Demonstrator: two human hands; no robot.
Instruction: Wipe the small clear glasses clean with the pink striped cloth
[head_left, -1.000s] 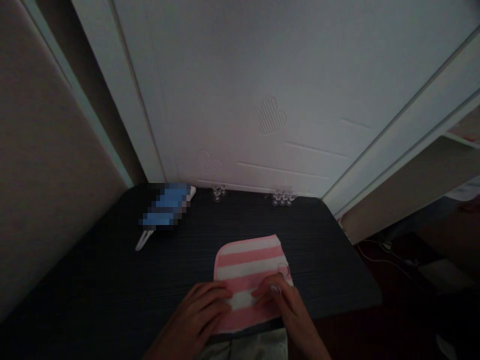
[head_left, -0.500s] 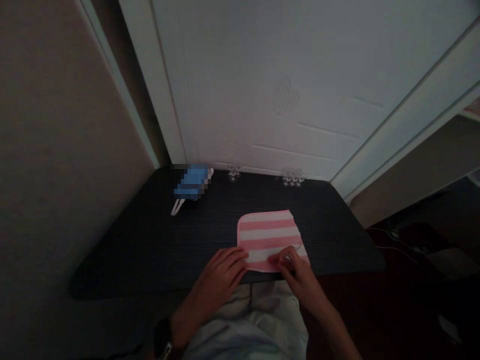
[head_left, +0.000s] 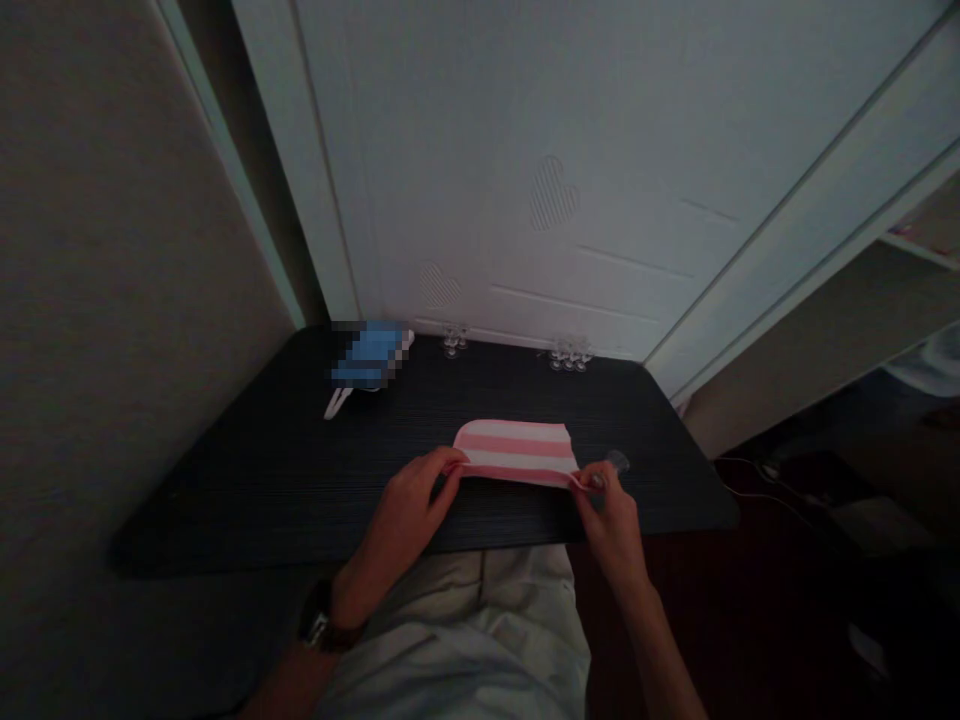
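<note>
A pink-and-white striped cloth (head_left: pixel 517 440) lies on the dark table, its near edge lifted and turned over. My left hand (head_left: pixel 412 505) pinches the cloth's near left corner between thumb and fingers. At the near right corner, my right hand (head_left: pixel 611 515) pinches the cloth too. A clear round piece that looks like a suction cup (head_left: pixel 618 462) sticks out beyond the fingers of that hand, with a small shiny part showing among them. How it is held is partly hidden.
Two clusters of clear suction-cup hooks, one on the left (head_left: pixel 454 341) and one on the right (head_left: pixel 570 353), stand along the table's back edge. A blurred blue object with a white strap (head_left: pixel 371 355) lies at back left. Behind the dark table (head_left: pixel 262 480) rises a white panel (head_left: pixel 465 150).
Both hands have gripped the near corners and folded the near edge of the cloth up and away from me. The cloth looks shorter. The view has shifted slightly.
</note>
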